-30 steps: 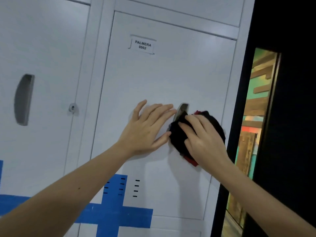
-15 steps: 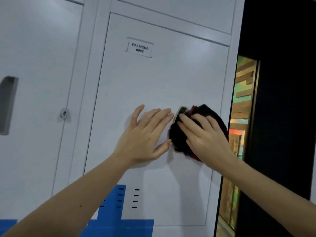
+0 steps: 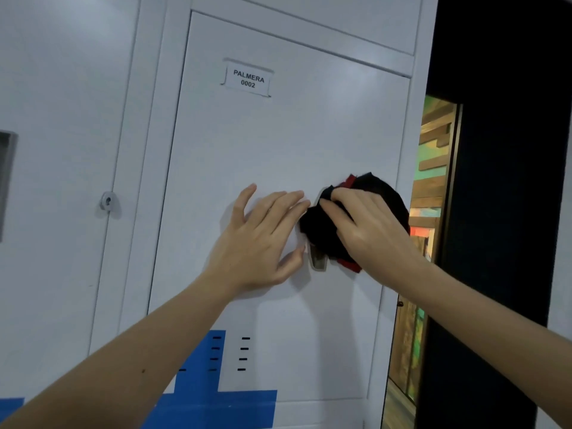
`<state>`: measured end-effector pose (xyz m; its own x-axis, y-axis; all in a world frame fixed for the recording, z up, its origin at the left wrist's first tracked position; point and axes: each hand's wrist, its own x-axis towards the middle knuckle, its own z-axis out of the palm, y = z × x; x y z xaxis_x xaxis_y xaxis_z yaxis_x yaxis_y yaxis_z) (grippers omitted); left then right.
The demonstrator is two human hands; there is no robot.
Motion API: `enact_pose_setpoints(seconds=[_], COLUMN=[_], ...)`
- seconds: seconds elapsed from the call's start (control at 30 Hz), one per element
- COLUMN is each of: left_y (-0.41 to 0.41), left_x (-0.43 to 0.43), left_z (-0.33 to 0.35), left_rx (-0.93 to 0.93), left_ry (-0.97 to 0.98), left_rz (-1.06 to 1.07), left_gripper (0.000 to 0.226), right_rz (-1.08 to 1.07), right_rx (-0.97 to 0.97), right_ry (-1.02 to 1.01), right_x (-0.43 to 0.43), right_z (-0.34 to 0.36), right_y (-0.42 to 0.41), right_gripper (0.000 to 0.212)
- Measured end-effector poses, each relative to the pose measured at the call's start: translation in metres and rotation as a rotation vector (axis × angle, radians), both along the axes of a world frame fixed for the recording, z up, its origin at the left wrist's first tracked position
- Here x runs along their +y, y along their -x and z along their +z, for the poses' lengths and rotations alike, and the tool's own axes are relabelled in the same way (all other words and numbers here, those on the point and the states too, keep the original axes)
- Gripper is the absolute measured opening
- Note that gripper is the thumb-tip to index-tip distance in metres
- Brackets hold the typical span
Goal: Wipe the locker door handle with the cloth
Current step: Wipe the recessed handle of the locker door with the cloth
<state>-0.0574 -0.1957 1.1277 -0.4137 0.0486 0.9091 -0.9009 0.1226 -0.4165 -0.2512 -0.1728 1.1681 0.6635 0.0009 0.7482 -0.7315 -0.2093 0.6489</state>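
The white locker door carries a label reading PALMERA 0002. Its grey recessed handle sits near the door's right edge; only its lower end shows. A bunched black cloth with red trim covers the upper part of the handle. My right hand grips the cloth and presses it onto the handle. My left hand lies flat on the door just left of the handle, fingers spread, holding nothing.
A neighbouring locker door on the left has a keyhole lock and its own grey handle at the frame edge. Blue markings and vent slots sit low on the door. A dark wall stands right of the lockers.
My right hand has slid the cloth upward along the handle, uncovering the handle's lower end and hiding its top. My left hand stays flat on the door.
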Motion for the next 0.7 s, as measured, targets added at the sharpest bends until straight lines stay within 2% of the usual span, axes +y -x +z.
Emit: enact_pose_setpoints(seconds=[0.2,0.33,0.5,0.7], left_y=[0.002,0.002,-0.004,0.001], left_x=[0.000,0.001,0.000,-0.002], left_z=[-0.002,-0.002,0.002,-0.003], left_rx=[0.003,0.018,0.000,0.018], left_ry=[0.007,-0.004,0.031,0.029], left_rz=[0.007,-0.032,-0.024,-0.020], left_gripper=[0.055,0.055,0.053,0.051], right_rz=[0.092,0.150,0.022,-0.098], right_rx=[0.070,0.093,0.035,0.076], right_ry=[-0.055,-0.042,0.089,0.076], right_x=[-0.004,-0.005,-0.002,-0.004], right_z=[-0.029,-0.015,0.003,-0.028], right_y=[0.007,0.010,-0.004,0.000], right_gripper=[0.028,0.018,0.015,0.024])
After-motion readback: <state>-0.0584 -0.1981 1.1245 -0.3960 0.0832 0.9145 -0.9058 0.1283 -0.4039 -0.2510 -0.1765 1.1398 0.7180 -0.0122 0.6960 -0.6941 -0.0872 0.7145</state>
